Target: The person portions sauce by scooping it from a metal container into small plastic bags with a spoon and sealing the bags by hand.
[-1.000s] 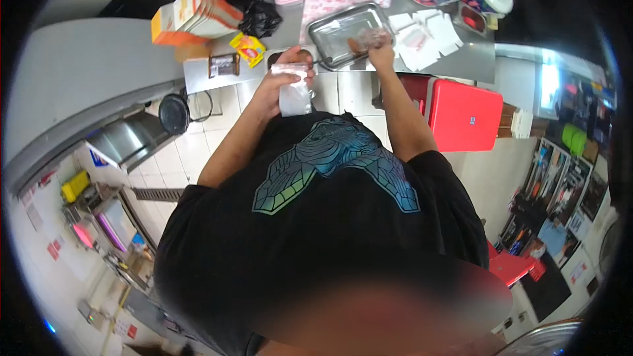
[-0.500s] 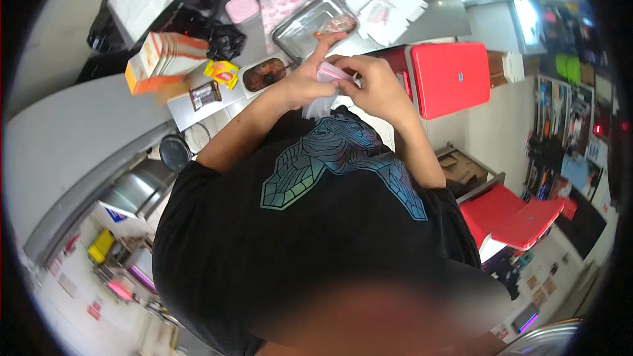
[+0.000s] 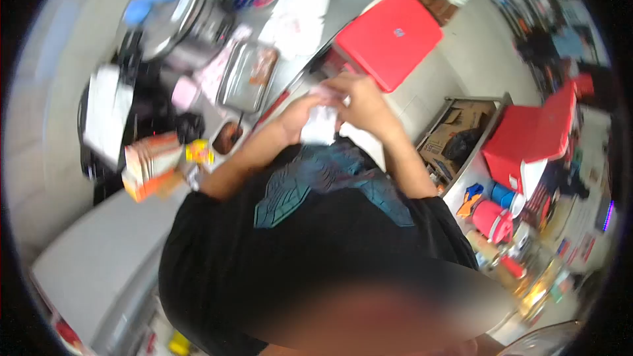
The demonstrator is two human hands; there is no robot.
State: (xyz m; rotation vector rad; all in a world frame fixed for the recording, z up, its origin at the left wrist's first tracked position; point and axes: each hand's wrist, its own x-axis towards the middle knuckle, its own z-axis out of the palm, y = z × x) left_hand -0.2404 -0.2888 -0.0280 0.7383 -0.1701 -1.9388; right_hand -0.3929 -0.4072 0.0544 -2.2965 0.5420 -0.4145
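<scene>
In front of my chest, both hands hold a small translucent plastic bag (image 3: 319, 125), smeared by motion; its upper edge looks pinkish. My left hand (image 3: 300, 117) is closed on the bag's left side. My right hand (image 3: 361, 104) pinches its upper right edge, fingers bent. What the bag contains, if anything, I cannot make out. Beyond my left hand, a glass tray (image 3: 240, 95) on the metal counter holds a piece of reddish meat (image 3: 264, 66). A smaller dish (image 3: 227, 138) with dark reddish food sits nearer my left forearm.
White papers (image 3: 297, 20) lie behind the tray, near a large pot (image 3: 168, 23). Orange-and-white boxes (image 3: 151, 165) and a yellow packet (image 3: 199, 151) stand at left. A red cooler (image 3: 392, 39) is right of my hands; an open drawer (image 3: 455, 135) holds cardboard.
My view has swung, so the counter items appear turned and farther left. My left index finger, stretched out before, is now bent in near the bag. Both hands still hold the bag.
</scene>
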